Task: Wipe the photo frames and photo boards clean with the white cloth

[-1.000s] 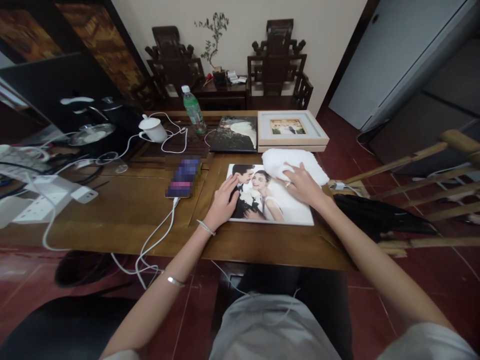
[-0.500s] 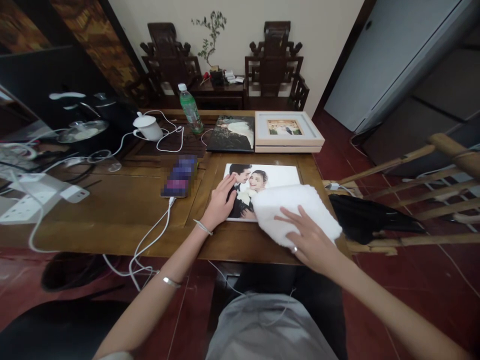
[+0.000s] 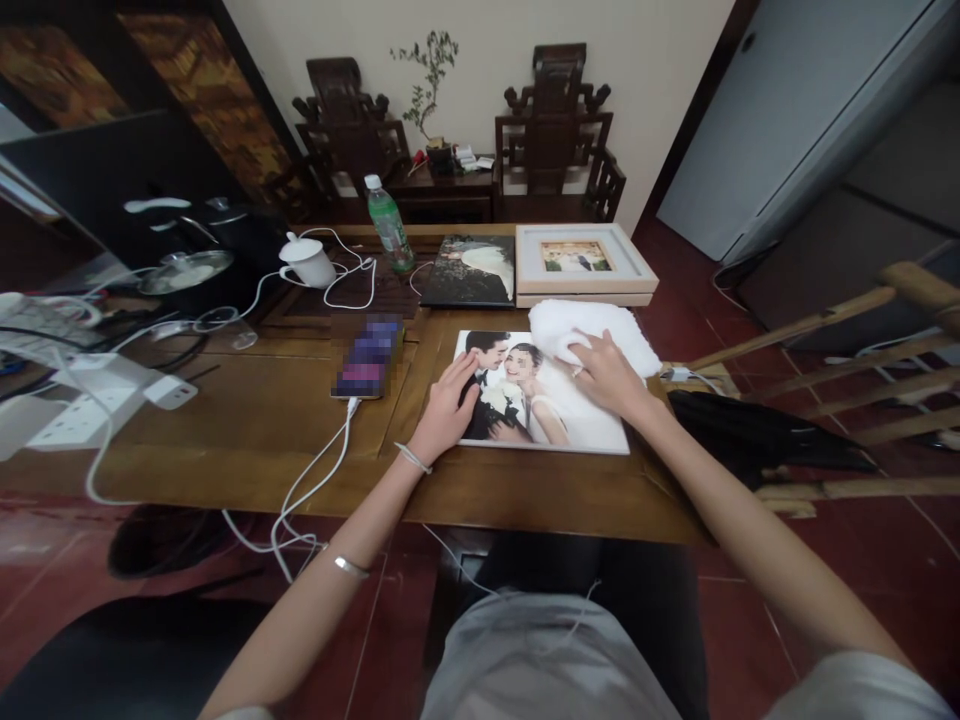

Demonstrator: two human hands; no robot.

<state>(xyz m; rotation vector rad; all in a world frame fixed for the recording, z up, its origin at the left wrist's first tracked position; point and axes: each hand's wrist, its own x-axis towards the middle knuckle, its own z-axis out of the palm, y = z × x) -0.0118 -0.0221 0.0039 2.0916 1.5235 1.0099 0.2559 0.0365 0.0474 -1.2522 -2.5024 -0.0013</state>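
Observation:
A photo panel (image 3: 544,425) showing a couple lies flat on the wooden table in front of me. My left hand (image 3: 450,400) rests flat on its left edge, fingers stretched out. At the panel's upper right, a white fluffy cloth (image 3: 600,330) covers that corner and hangs past it. My right hand (image 3: 606,375) grips the cloth from above, its fingers bent into the fabric. Behind the panel are a dark photo panel (image 3: 457,275) with a white dress and a pale framed picture (image 3: 637,270), which rests on another pale frame.
Left of the panel lies a phone (image 3: 367,360) on a charging cable. Farther back stand a green bottle (image 3: 390,230) and a white lidded cup (image 3: 307,262). A power strip (image 3: 82,405) and tangled cables fill the left side. A wooden rack (image 3: 810,350) stands right of the table.
My right hand has moved the cloth away from me, from the panel's lower right to its upper right, uncovering the lower right part. My left hand stays on the left edge.

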